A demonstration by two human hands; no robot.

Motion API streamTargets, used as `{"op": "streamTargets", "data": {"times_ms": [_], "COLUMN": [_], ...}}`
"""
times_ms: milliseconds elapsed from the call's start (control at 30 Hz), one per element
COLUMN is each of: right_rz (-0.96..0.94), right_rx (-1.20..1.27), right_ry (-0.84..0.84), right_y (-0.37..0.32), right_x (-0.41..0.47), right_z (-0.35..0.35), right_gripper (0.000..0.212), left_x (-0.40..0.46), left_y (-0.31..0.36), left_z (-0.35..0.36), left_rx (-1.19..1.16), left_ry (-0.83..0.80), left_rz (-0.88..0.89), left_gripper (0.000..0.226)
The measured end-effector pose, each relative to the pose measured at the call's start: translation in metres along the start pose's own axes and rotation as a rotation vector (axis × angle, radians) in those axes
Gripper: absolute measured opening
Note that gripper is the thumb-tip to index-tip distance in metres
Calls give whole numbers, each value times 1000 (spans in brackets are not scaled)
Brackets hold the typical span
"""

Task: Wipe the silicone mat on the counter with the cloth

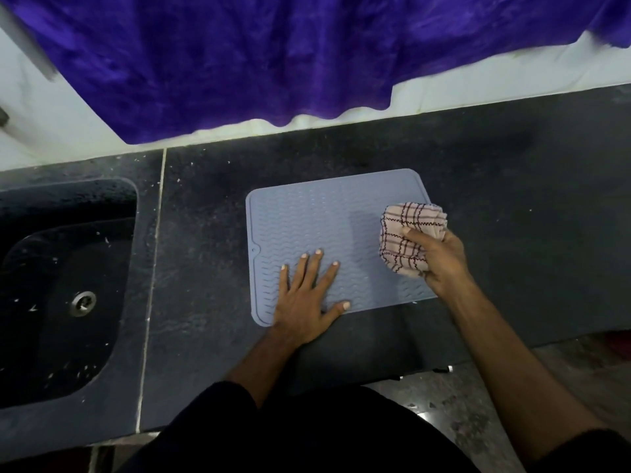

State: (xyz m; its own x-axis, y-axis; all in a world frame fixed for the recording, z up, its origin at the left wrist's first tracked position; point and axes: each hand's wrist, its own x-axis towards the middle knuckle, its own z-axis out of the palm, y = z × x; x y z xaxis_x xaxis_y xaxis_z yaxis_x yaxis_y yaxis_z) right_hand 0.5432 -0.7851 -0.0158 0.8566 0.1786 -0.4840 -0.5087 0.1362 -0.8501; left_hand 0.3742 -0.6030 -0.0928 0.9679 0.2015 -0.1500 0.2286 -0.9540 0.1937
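A pale blue silicone mat (pixel 317 220) with a wavy ribbed surface lies flat on the dark counter (pixel 512 206). My left hand (pixel 307 298) rests palm down on the mat's near edge, fingers spread. My right hand (pixel 440 261) grips a bunched beige cloth (pixel 409 233) with dark checked lines, at the mat's right edge. The cloth covers the mat's right side.
A dark sink (pixel 58 285) with a metal drain (pixel 83 303) is sunk into the counter at the left. A purple fabric (pixel 239 56) hangs over the white wall behind. The counter's front edge runs just below the mat, with floor beyond at the right.
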Motion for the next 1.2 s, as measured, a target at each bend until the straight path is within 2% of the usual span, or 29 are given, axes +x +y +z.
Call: {"op": "streamTargets", "data": {"times_ms": [233,400,567,667,733,867,967,1067,1200], "right_rz": [-100,-343,-536,-720,-794,-871,-929,-875,-831], "right_rx": [-217,-607,-961,-1166,-1254,-1426,-1504,-1673,-1755], "right_ry": [19,105,-25,-96,-100,-89,-157,-288,-293], "right_y": [-1,-5,-8,-13,-17,-30,-31,-16,1], "right_x": [5,8,20,36,52,83,94,93,90], "right_z": [4,4,19,31,37,45,47,53,54], "right_gripper": [34,33,35,35,33,30,37,44,51], "left_x": [-1,3,32,54,67,87,98,106,113], "left_y": [-1,2,9,13,12,7,5,7,10], "left_z": [0,-8,-39,-55,-62,-68,-71,-71,-69], "left_rx": [-10,-73,-177,-244,-208,-120,-84,-74,-44], "left_ry": [17,-45,-24,-104,-182,-295,-328,-391,-463], "left_rz": [-4,0,-34,-49,-44,-2,43,28,-27], "left_gripper": [78,81,83,98,109,120,126,134,136]}}
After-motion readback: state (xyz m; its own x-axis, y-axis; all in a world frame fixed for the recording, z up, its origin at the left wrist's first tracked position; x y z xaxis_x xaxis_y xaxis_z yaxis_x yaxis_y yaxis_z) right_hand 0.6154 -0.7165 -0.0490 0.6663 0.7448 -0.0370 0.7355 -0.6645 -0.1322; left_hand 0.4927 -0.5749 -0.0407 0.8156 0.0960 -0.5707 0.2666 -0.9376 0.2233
